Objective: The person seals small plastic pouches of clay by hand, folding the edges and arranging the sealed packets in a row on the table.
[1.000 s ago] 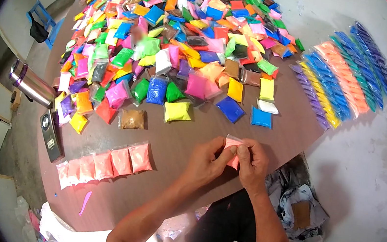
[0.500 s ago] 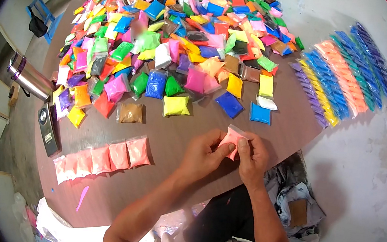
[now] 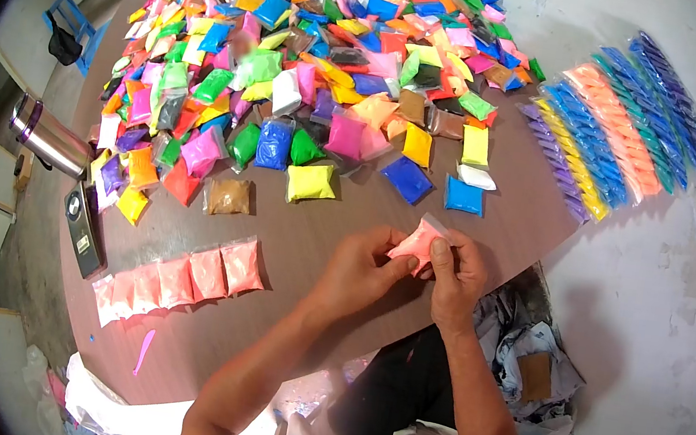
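A small clear packet of salmon-pink material (image 3: 418, 243) is held over the table near its front edge. My left hand (image 3: 361, 271) pinches its lower left side between thumb and fingers. On its right side my right hand (image 3: 456, 277) grips it, thumb on top. To the left, a row of several salmon-pink packets (image 3: 176, 281) lies side by side on the table. A yellow packet (image 3: 311, 184), a brown packet (image 3: 228, 197) and a blue packet (image 3: 464, 196) lie beyond my hands.
A large heap of multicoloured packets (image 3: 290, 58) covers the far table (image 3: 319, 231). Long twisted packs (image 3: 614, 130) lie at the right. A steel flask (image 3: 56, 143), a dark scale-like device (image 3: 83, 229) and a pink stick (image 3: 143, 352) are at the left.
The pink packet has been raised and tilted, and more of it shows between my hands. My left hand has shifted slightly left. The whole view has drifted a little.
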The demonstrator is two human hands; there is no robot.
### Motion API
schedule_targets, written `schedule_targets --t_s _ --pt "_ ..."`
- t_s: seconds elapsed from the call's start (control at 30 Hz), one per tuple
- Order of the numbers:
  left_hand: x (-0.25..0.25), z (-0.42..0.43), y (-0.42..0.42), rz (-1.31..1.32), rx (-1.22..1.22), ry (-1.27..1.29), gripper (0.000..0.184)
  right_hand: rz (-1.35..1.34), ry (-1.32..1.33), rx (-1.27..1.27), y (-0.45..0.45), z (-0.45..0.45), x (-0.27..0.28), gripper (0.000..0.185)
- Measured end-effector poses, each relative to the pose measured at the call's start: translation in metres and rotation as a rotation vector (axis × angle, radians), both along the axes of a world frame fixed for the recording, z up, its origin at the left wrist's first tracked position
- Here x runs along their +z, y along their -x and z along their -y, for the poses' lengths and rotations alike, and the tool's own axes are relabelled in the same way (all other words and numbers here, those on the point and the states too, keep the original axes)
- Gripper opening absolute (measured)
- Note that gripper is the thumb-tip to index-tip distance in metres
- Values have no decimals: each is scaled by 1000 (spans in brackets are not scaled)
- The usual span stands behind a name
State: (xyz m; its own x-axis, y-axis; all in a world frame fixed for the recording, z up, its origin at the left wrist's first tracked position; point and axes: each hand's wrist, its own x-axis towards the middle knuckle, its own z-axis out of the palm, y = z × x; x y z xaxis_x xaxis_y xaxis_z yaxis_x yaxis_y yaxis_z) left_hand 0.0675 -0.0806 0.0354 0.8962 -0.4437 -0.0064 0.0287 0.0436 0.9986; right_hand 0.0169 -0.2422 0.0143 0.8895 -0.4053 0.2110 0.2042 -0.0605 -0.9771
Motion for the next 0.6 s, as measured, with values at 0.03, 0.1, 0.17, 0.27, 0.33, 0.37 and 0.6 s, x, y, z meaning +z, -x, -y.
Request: schedule_targets --t_s 0.03,0.1,0.17,0.27,0.33,0.37,0.6 --pt "-1 -1 0 1 0 -19 20 1 -27 26 0 0 1 20" --pt "-7 0 -1 16 1 -10 20 1 -54 52 0 1 0 20" --pt "-6 0 -1 31 -2 -1 20 7 -34 26 1 2 -2 20" --pt "0 0 -1 19 -37 -18 20 56 43 -23 -1 6 -12 19" --pt "-2 5 0 -113 -5 164 19 39 5 -21 0 5 -12 18" --pt "-4 4 -1 -114 -6 164 19 22 -33 -18 1 4 -11 18" --pt "-2 -7 -4 21 -39 -15 21 -27 18 16 3 7 -13 19"
